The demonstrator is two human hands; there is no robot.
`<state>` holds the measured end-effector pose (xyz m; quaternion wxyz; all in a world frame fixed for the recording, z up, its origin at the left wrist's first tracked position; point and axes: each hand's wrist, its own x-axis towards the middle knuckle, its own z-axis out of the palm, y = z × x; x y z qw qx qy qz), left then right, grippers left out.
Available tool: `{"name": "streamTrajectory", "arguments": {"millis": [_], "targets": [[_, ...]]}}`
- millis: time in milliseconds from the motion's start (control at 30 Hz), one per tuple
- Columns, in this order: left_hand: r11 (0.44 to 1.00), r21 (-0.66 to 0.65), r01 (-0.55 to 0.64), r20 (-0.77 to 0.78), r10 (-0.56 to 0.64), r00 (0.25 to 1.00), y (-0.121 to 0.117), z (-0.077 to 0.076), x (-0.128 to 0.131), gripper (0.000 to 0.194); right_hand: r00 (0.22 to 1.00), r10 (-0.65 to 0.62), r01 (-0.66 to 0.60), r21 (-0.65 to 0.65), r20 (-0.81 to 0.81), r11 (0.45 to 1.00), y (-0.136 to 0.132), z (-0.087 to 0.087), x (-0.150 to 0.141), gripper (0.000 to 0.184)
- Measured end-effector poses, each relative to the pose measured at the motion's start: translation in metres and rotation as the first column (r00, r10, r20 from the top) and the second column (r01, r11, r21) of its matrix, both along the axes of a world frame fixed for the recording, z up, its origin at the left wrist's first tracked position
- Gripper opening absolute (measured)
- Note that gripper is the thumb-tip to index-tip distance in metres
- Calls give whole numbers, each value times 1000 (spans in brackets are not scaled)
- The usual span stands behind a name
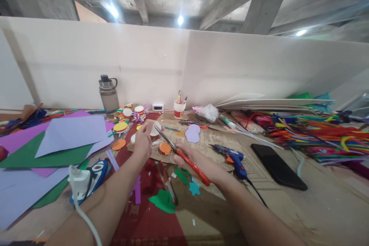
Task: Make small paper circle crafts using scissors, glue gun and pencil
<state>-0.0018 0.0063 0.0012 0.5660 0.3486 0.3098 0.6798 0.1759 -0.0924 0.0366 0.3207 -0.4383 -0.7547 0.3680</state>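
Note:
My left hand (143,141) is closed on the edge of a small white disc (156,129) near the middle of the table. In my right hand (192,158) are scissors with red handles (198,170); their metal blades point up and left and reach the disc. Whether the blades touch it, I cannot tell. Below the blades lies an orange disc (165,148), partly overlapped by the right hand. Several lilac discs (193,133) rest on the cardboard just beyond. Green scraps (163,201) and a blue flower-shaped piece (194,188) lie closer to me.
To the right are a blue glue gun (232,157), a black phone (278,166) and bundled pipe cleaners (314,134). Coloured sheets (72,134) and a power strip (96,175) with a white cable occupy the left. A bottle (108,94) and a pen cup (180,109) stand behind.

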Motion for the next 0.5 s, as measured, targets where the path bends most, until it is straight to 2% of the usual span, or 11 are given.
{"name": "streamTrajectory", "arguments": {"millis": [67, 167, 267, 500], "targets": [[1000, -4, 0, -1, 0, 1000, 1, 1, -1, 35, 994, -93, 87, 88, 63, 992, 6, -2, 4, 28], [1000, 5, 16, -32, -16, 999, 1, 4, -2, 32, 955, -265, 236, 202, 131, 951, 18, -7, 13, 33], [997, 22, 70, -39, -69, 997, -1, 7, -3, 31, 912, -324, 245, 301, 249, 921, 26, -11, 21, 37], [989, 17, 146, -9, -146, 989, -6, 13, -3, 25, 813, -379, 236, 344, 443, 909, 25, -18, 20, 44]]}}
